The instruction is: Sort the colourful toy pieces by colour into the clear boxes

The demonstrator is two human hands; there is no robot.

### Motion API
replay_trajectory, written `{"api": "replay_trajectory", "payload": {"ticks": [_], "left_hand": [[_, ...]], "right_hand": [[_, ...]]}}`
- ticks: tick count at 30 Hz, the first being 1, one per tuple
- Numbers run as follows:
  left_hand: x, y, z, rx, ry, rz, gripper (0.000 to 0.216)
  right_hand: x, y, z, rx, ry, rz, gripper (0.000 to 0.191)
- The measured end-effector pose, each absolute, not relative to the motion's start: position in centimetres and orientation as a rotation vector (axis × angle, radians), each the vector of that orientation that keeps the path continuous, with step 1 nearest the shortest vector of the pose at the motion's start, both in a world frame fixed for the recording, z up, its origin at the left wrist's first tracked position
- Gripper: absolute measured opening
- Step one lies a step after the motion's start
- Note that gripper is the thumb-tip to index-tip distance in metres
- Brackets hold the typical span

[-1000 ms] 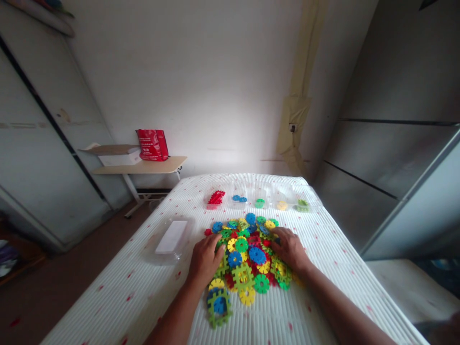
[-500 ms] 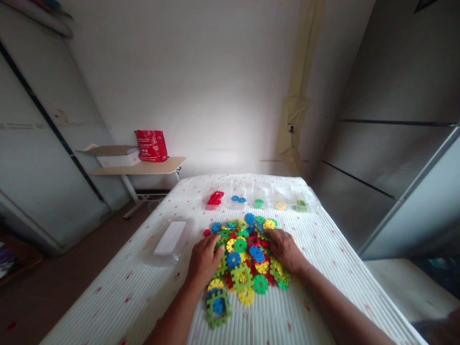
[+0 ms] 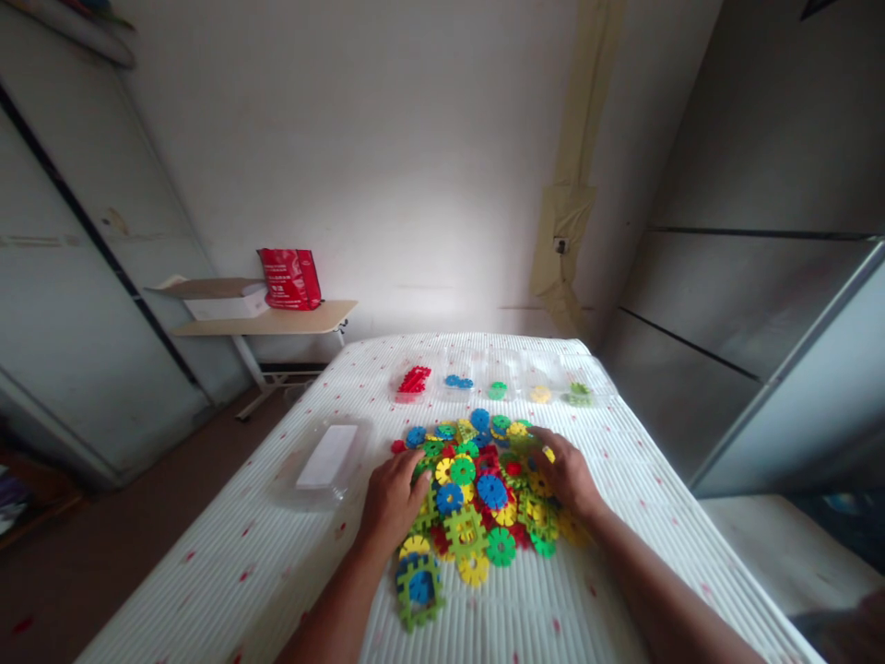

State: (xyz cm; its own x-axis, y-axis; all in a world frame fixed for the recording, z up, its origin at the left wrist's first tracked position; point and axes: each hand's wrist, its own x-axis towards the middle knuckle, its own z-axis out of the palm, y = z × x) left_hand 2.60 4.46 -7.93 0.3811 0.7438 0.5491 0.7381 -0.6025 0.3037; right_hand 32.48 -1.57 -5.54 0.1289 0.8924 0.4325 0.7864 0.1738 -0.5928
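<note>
A heap of interlocking plastic pieces (image 3: 465,532), notched discs and square frames in red, blue, green and yellow, lies on the white bedspread before me. My left hand (image 3: 395,493) rests against the heap's left side. Its fingers curve and stand apart from the thumb, with green pieces showing beneath. At the upper right of the heap, my right hand (image 3: 571,475) has bent fingers around a small yellow plastic piece (image 3: 548,454), seen only in part between them. A blue disc (image 3: 491,492) lies on top, between the hands.
Clear containers stand in a row beyond the heap, holding red pieces (image 3: 415,380), blue pieces (image 3: 458,382), a green disc (image 3: 497,390), a yellow piece (image 3: 540,394) and light-green pieces (image 3: 579,393). A clear box (image 3: 328,461) with a white label sits left.
My right hand has shifted slightly right and lifted, and a yellow piece now shows between its fingers. The blue disc near it has turned a little. My left hand stays in place.
</note>
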Motion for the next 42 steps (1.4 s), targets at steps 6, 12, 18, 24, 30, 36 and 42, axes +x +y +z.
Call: {"api": "replay_trajectory", "payload": {"ticks": [6,12,18,24,30,36,42], "left_hand": [[2.5,4.5,-8.0,2.594,1.4,1.036,0.029],[2.5,4.6,-8.1,2.587,1.387,1.054,0.03],[2.5,4.5,-7.9,2.587,1.384,1.051,0.03],[2.6,4.4,-7.7,2.571,1.377,1.065,0.03],[2.6,4.5,-7.8,2.568,1.378,1.083,0.029],[2.5,4.6,-7.9,2.565,1.401,1.059,0.029],[2.5,4.5,-7.9,2.574,1.393,1.063,0.029]], "right_hand": [[36.8,-1.7,-5.1,-1.572,-1.314,0.433,0.043],[40.8,-1.6,-6.2,-1.894,-1.252,0.371,0.035],[41.9,-2.0,-6.2,-2.118,-1.336,0.014,0.034],[41.2,-2.5,-6.1,-2.158,-1.453,-0.003,0.046],[41.1,-2.2,-6.2,-2.152,-1.458,-0.022,0.037],[42.2,-2.7,-5.3,-2.019,-1.428,0.123,0.046],[41.4,-3.1,-6.1,-2.119,-1.574,0.073,0.05]]}}
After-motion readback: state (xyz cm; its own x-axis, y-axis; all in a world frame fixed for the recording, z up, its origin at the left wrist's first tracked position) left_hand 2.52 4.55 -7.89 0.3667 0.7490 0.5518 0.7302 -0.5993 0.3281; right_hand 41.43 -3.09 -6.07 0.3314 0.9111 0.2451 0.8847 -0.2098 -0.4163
